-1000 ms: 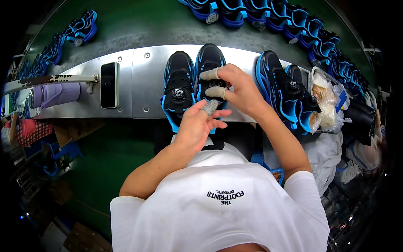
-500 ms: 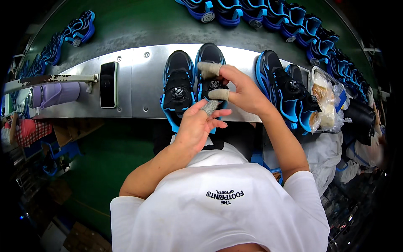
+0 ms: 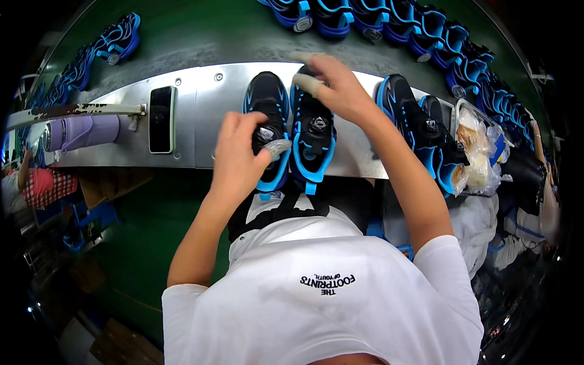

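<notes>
Two black sneakers with bright blue trim and round lacing dials stand side by side on the metal ledge, toes pointing away from me. At the left sneaker, my left hand has its thumb and index finger apart on either side of the dial; the thumb wears a grey wrap. My right hand is over the toe of the right sneaker, partly hiding it. Its thumb and index finger carry pale finger covers and are spread, the index tip blurred. Both hands are open.
Another pair of sneakers stands to the right, beside a tray of plastic-wrapped items. A phone and a purple bottle lie left, near a worn metal bar. Rows of sneakers line the green surface beyond.
My left hand has moved from the right sneaker to the left one. My right hand has gone forward to the toe, uncovering the right sneaker's dial.
</notes>
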Demonstrator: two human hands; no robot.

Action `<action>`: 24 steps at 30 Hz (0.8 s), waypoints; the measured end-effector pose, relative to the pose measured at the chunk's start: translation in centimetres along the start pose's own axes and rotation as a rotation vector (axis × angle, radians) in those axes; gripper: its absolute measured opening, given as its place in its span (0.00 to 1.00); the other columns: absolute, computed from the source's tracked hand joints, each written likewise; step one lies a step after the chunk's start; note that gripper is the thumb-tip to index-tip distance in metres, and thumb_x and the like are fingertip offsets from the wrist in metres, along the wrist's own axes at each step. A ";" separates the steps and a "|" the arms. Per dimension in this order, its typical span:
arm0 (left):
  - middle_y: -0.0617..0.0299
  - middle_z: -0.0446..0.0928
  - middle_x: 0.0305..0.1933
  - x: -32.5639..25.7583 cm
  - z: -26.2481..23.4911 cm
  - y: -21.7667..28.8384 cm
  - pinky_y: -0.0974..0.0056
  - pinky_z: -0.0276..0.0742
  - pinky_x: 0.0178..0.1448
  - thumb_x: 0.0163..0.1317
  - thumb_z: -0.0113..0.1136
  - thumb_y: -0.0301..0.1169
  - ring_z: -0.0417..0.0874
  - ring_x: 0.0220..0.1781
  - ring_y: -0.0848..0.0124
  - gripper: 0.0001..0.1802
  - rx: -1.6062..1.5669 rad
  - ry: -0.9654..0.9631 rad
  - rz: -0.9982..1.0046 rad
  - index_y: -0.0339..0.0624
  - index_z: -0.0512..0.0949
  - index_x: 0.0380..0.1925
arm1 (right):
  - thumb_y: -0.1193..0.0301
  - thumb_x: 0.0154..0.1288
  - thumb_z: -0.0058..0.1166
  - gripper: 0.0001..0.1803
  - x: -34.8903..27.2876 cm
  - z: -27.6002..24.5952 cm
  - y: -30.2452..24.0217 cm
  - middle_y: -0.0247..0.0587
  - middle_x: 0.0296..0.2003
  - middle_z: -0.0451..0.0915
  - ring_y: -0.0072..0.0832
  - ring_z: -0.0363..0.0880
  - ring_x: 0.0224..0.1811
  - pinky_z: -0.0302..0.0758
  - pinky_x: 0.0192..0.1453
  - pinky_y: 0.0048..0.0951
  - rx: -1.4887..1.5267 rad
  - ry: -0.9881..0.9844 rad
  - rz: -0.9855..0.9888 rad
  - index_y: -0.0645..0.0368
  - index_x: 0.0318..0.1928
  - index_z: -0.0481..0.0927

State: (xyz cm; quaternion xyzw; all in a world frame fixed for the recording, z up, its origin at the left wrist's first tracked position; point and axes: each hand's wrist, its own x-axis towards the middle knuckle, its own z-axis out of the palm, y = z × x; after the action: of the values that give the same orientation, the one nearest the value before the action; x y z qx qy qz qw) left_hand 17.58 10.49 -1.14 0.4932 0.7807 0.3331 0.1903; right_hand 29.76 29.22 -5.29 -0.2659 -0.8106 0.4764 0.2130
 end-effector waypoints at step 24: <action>0.65 0.75 0.44 2.4 -1.5 -3.7 0.70 0.67 0.48 0.51 0.63 0.23 0.71 0.43 0.73 0.25 -0.469 -0.457 -0.017 0.42 0.76 0.53 | 0.59 0.68 0.55 0.23 6.8 7.6 3.4 0.56 0.58 0.73 0.49 0.70 0.62 0.68 0.66 0.41 -0.210 -0.425 -0.158 0.56 0.60 0.76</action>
State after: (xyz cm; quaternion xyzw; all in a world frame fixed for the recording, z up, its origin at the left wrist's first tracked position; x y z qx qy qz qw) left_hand 13.17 11.10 -2.64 0.4913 0.6238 0.3830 0.4720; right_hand 20.73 29.90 -11.11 -0.1163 -0.9004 0.4167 0.0457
